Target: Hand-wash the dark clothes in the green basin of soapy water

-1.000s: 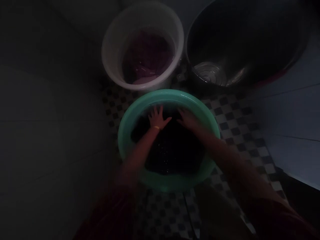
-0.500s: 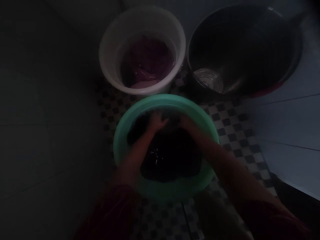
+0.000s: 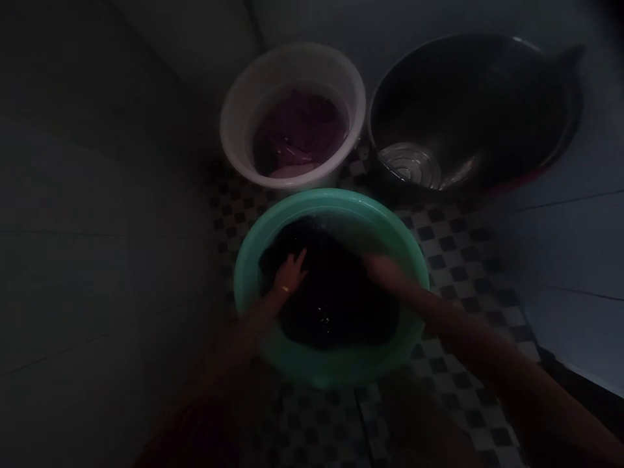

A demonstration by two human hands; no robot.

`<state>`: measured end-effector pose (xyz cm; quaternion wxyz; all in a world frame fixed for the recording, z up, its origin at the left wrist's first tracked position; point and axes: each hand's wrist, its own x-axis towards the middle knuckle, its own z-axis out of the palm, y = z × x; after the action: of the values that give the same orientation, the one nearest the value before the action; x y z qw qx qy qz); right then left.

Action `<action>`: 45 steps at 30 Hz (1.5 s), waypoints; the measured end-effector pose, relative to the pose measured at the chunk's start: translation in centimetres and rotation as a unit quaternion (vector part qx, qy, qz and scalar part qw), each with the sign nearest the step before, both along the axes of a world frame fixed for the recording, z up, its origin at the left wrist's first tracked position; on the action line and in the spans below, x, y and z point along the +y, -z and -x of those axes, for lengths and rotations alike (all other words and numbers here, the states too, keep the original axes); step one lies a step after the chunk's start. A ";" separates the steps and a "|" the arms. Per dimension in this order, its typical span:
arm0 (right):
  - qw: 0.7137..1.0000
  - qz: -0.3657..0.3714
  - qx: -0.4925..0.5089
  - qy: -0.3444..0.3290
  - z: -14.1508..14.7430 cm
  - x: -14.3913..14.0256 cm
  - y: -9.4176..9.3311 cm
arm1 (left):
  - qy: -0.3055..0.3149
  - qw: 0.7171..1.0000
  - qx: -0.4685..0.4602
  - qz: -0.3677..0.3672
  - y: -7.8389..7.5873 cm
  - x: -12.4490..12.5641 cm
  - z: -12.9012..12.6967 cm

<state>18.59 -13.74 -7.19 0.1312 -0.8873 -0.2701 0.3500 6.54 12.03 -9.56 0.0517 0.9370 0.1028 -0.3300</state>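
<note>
A green basin (image 3: 336, 377) stands on the floor in front of me with a dark, wet mass (image 3: 336, 305) in it that looks like cloth. On the left part of this mass lies my left hand (image 3: 291, 272), its visible fingers apart, with a thin gold-coloured band at the wrist. Over at the basin's right side, my right hand (image 3: 384, 272) touches the edge of the dark cloth. Its fingers are blurred and partly lost in the dark, so their grip does not show.
Behind the basin stands a white tub (image 3: 234, 140) holding purple and pink cloth (image 3: 305, 133) in water. A large dark tub (image 3: 468, 110) with a ringed base stands at the back right. Pale walls flank a checkered tile floor (image 3: 453, 279). The light is very dim.
Both hands have come back towards me from the basin's far side, my left hand also shifting left. The dark cloth now reaches further up on the left. The view has tilted slightly.
</note>
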 end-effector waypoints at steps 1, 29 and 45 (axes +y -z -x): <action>0.999 -0.024 -0.045 0.001 -0.1 -0.4 -1.0 | -0.001 1.000 -0.017 0.007 -0.4 0.1 -0.6; 0.975 0.171 -0.042 -0.137 3.1 -6.9 -5.5 | 0.070 0.978 0.014 0.196 2.2 -5.3 -3.9; 0.989 0.075 -0.103 0.078 -1.9 6.4 4.8 | 0.070 0.982 -0.136 0.109 1.5 -2.1 -11.7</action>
<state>20.46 -7.36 -11.94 0.0630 -0.9444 -0.1848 0.2645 18.21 9.88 -11.11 0.1436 0.9667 -0.0079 -0.2116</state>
